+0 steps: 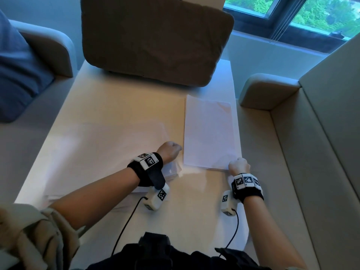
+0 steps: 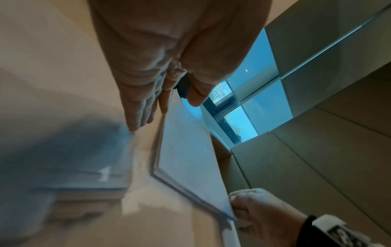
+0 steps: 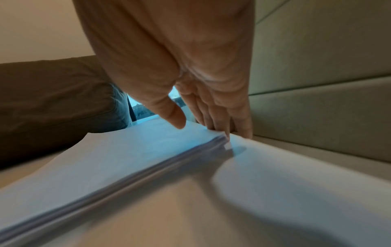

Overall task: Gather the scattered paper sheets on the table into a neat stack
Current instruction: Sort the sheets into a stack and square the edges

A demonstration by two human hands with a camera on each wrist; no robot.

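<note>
Head view, from above: a pale worktop (image 1: pixel 120 106) with a white paper stack (image 1: pixel 209 133) lying flat on its right half, long side running away from the person. More loose sheets (image 1: pixel 93 152) lie spread on the left half, faint vs. the worktop. A brown cushion (image 1: pixel 155 39) sits at the far end; beige seating w/ an armrest (image 1: pixel 266 90) runs along the right.

Left hand (image 1: pixel 170 151) sits at the stack's near-left corner, touching its left edge. Right hand (image 1: pixel 239 165) is at the near-right corner. From above both look like fists; the grip is unclear here.

Left wrist view shows more: left fingers (image 2: pixel 137 108) straight & together, tips down at the worktop beside the stack's edge (image 2: pixel 186 150), holding nothing. It also catches the right hand (image 2: pixel 260 213) curled at the stack corner.

Right wrist view: the stack's layered edge (image 3: pixel 148 168) is plain, several sheets thick. Right fingers (image 3: pixel 222 117) tuck at the corner, thumb above the top sheet, so the grip pinches that corner. Image is blurred.

No containers seen.
</note>
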